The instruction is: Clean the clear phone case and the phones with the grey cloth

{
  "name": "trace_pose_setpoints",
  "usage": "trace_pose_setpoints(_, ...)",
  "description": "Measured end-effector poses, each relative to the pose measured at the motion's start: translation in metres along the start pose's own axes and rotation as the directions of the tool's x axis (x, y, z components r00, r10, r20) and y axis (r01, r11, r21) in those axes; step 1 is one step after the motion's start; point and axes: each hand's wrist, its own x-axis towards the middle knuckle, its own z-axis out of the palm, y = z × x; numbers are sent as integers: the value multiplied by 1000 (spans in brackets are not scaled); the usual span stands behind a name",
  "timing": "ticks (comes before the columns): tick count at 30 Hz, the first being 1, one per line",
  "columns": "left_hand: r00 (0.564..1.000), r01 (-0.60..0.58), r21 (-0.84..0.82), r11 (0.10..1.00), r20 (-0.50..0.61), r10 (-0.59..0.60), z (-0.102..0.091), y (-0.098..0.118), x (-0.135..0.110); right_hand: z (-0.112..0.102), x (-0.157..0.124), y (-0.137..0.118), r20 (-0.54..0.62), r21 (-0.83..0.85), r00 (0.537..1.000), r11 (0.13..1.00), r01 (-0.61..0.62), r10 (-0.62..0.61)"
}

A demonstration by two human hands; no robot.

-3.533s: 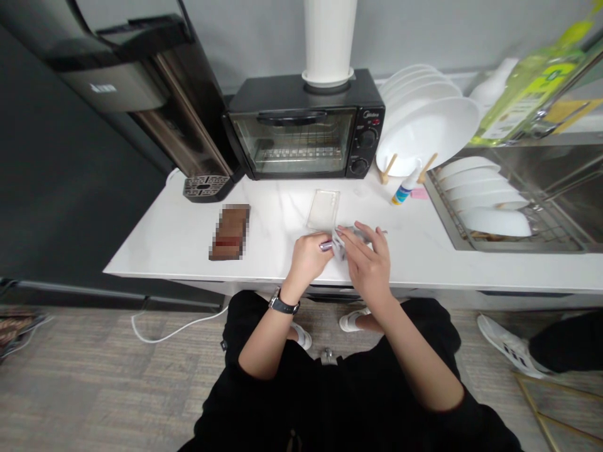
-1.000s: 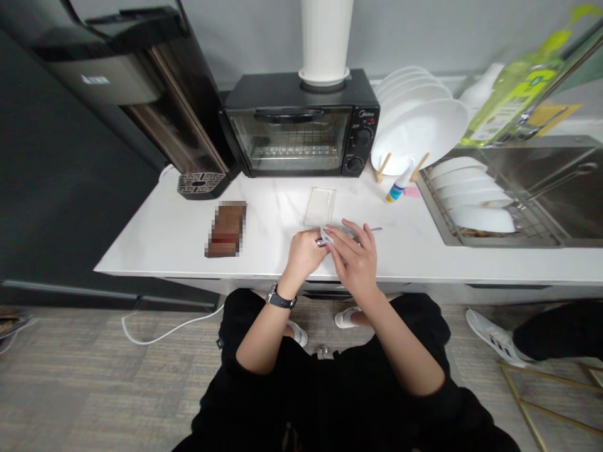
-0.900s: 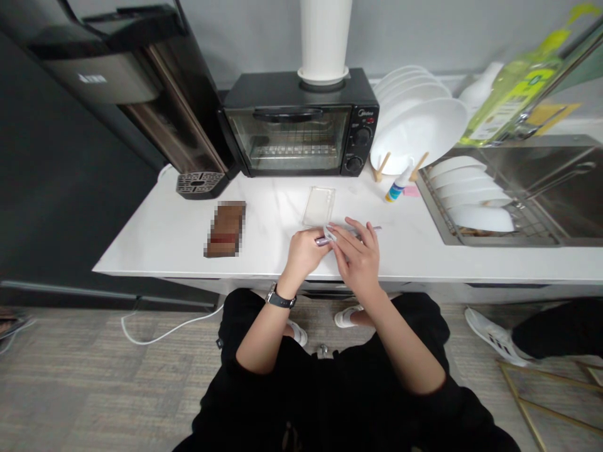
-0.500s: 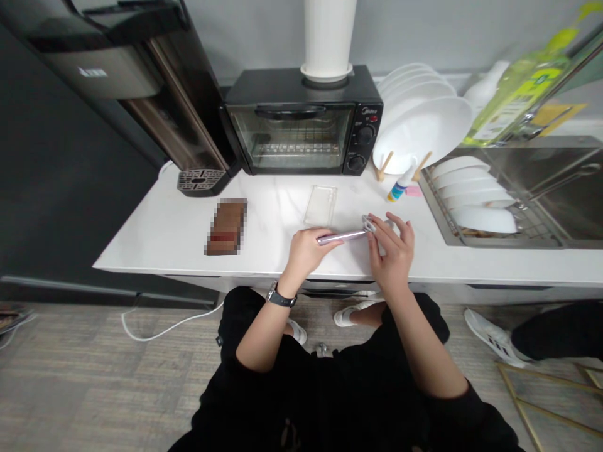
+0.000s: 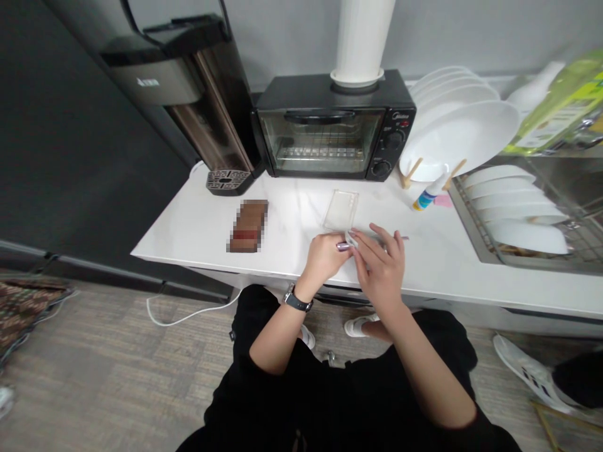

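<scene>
Lilac phone (image 5: 343, 247), gripped by left-hand fingers (image 5: 330, 245), right-hand fingers (image 5: 377, 242) curved over it

Kitchen: toaster oven (image 5: 320, 135), dish rack (image 5: 466, 220)

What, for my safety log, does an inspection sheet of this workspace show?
Surface: white marble-look counter, no spills seen.
Job's things: slim lilac bar and small clear piece in the hands; clear plastic case lies just beyond them.
Clutter: pixelated brown block, small bottle, pink note.
Hands: left hand grips the bar; right hand has its fingers on the clear piece.
Cables: white cable lies loose on the floor.
Surroundings: toaster oven, upright white plates, dish rack with white bowls, and a white sneaker on the floor.
</scene>
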Motion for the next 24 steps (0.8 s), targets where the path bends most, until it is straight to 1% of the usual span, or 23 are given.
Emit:
trace_pose_setpoints(1, 1000, 2, -4, 1000, -17, -2, 0, 0, 0, 2, 2, -4, -1, 13, 1000, 1000, 11, -11)
trace_pose_setpoints(3, 996, 11, -83, 996, -83, -18, -1, 0, -1, 3, 7, -8, -23, 32, 999, 999, 29, -28)
trace_pose_setpoints(6, 976, 28, -312, 950, -196, -93, -3, 5, -4, -1, 14, -5, -79, 61, 997, 998, 32, -27)
trace_pose_setpoints(8, 961, 13, -448, 894, -241, -134, -4, 12, -5, -6, 19, -3, -118, 105, 993, 994, -9, 21)
trace_pose_setpoints(10, 948, -39, -525, 850, -287, -134, -7, 20, -5, -10, 22, -1, -154, 177, 982, 981, -77, 105)
trace_pose_setpoints(13, 936, -166, -567, 807, -347, -51, -10, 34, -3, -15, 23, -1, -181, 306, 956, 937, -168, 230)
trace_pose_setpoints(15, 939, -229, -567, 792, -343, 26, -12, 42, -2, -18, 23, -2, -187, 359, 941, 911, -201, 281)
trace_pose_setpoints(16, 942, -238, -549, 801, -331, 53, -12, 45, -2, -20, 24, -2, -195, 367, 936, 907, -207, 293)
trace_pose_setpoints(19, 955, -209, -413, 886, -281, 95, -13, 52, -6, -26, 26, -2, -258, 344, 927, 923, -174, 271)
trace_pose_setpoints(22, 959, -200, -244, 949, -247, 139, -12, 53, -9, -33, 30, -1, -319, 281, 931, 956, -88, 179)
trace_pose_setpoints(24, 950, -236, -107, 966, -235, 206, -10, 51, -9, -37, 32, -2, -291, 224, 955, 974, 12, 56)
